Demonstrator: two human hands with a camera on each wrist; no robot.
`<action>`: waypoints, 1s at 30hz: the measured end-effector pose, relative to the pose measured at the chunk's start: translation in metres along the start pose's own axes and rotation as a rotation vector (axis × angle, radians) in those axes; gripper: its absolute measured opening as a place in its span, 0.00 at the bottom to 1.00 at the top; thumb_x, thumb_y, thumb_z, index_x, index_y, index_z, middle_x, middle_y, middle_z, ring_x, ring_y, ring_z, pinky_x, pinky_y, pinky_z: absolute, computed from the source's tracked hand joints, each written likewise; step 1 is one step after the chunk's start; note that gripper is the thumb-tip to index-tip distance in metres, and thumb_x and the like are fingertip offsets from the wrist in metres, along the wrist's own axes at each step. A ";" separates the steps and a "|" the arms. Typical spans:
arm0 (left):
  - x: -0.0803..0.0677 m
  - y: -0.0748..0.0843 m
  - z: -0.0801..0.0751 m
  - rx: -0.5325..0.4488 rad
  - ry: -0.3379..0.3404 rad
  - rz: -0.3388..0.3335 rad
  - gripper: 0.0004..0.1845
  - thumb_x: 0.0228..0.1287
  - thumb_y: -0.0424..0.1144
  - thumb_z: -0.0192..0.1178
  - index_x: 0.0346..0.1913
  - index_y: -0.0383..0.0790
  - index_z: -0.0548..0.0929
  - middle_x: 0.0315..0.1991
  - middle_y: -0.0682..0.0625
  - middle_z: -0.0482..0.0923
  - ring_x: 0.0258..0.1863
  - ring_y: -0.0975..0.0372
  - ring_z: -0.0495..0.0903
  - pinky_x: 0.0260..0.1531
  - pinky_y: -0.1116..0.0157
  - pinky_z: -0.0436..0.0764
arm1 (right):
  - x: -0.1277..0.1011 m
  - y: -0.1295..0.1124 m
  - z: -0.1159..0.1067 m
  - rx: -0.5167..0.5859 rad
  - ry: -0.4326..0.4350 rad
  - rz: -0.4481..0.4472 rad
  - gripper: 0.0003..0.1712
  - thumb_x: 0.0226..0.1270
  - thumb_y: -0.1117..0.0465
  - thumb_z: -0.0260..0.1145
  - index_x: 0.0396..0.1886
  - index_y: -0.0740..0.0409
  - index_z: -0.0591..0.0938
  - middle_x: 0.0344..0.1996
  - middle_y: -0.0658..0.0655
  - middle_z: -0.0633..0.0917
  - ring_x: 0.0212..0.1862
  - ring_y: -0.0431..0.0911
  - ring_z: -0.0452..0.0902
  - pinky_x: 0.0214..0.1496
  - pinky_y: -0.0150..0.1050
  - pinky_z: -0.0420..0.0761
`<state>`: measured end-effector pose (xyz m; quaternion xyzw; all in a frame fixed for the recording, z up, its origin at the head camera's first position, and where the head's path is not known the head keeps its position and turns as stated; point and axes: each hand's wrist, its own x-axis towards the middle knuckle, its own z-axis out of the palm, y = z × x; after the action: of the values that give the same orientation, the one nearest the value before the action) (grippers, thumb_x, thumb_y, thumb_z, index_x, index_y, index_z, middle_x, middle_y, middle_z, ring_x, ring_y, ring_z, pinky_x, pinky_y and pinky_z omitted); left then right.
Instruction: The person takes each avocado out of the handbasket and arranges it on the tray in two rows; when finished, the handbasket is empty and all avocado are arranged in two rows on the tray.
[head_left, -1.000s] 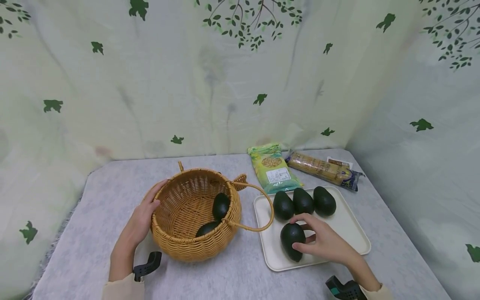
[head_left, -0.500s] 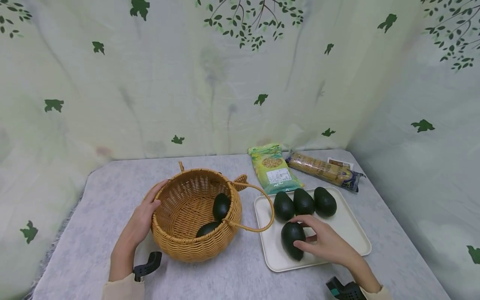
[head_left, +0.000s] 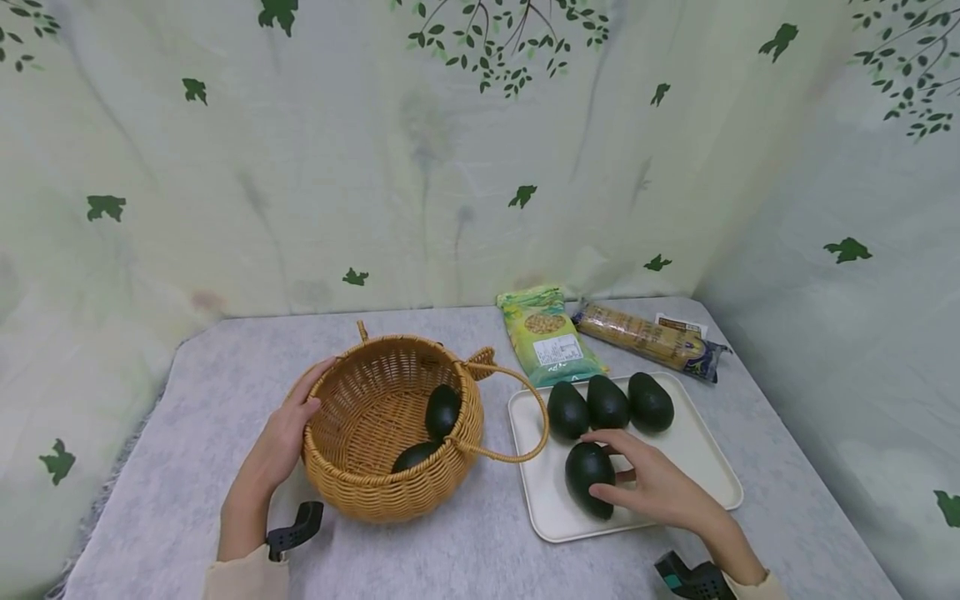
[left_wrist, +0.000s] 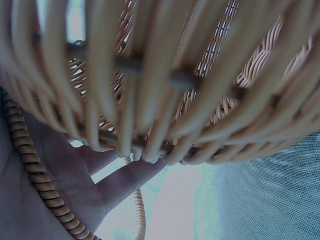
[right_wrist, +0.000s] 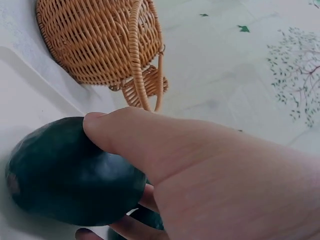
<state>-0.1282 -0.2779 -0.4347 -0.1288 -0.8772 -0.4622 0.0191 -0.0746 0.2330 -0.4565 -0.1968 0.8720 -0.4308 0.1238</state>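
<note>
My left hand [head_left: 279,437] grips the left side of a round wicker basket [head_left: 386,498], thumb at its rim. Up close in the left wrist view, a coiled wicker handle [left_wrist: 42,182] crosses the palm and the fingers lie against the woven wall. Inside the basket are two dark green avocados, one by the right wall [head_left: 442,412] and one nearer the front [head_left: 415,457]. Over a white tray [head_left: 697,458], my right hand [head_left: 648,483] pinches another avocado [head_left: 587,481] between thumb and fingers. Part of the hand's far side is hidden in the right wrist view.
Three more avocados line the tray's back edge, the middle one [head_left: 607,402] among them. Behind the tray lie a green and yellow bag [head_left: 547,333] and a long clear packet [head_left: 645,337]. A basket handle [head_left: 542,429] overhangs the tray's left edge.
The avocado under my right hand has shifted very slightly to the right. The left hand and the basket have stayed in place.
</note>
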 end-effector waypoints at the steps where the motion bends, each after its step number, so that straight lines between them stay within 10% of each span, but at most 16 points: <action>1: 0.000 0.000 0.000 -0.001 0.000 0.003 0.27 0.86 0.49 0.32 0.83 0.63 0.53 0.82 0.44 0.53 0.77 0.35 0.56 0.63 0.24 0.59 | 0.000 0.000 0.000 0.002 0.000 0.000 0.38 0.66 0.50 0.76 0.71 0.57 0.73 0.68 0.63 0.76 0.64 0.66 0.76 0.48 0.41 0.87; 30: 0.001 -0.001 0.000 0.004 0.009 0.019 0.27 0.86 0.47 0.32 0.83 0.62 0.54 0.82 0.43 0.53 0.77 0.36 0.54 0.64 0.24 0.58 | -0.003 0.000 -0.003 0.089 -0.056 0.022 0.36 0.65 0.50 0.76 0.69 0.55 0.74 0.69 0.66 0.73 0.67 0.71 0.72 0.48 0.35 0.87</action>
<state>-0.1296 -0.2787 -0.4354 -0.1351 -0.8768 -0.4606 0.0277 -0.0734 0.2366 -0.4548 -0.1933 0.8501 -0.4623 0.1617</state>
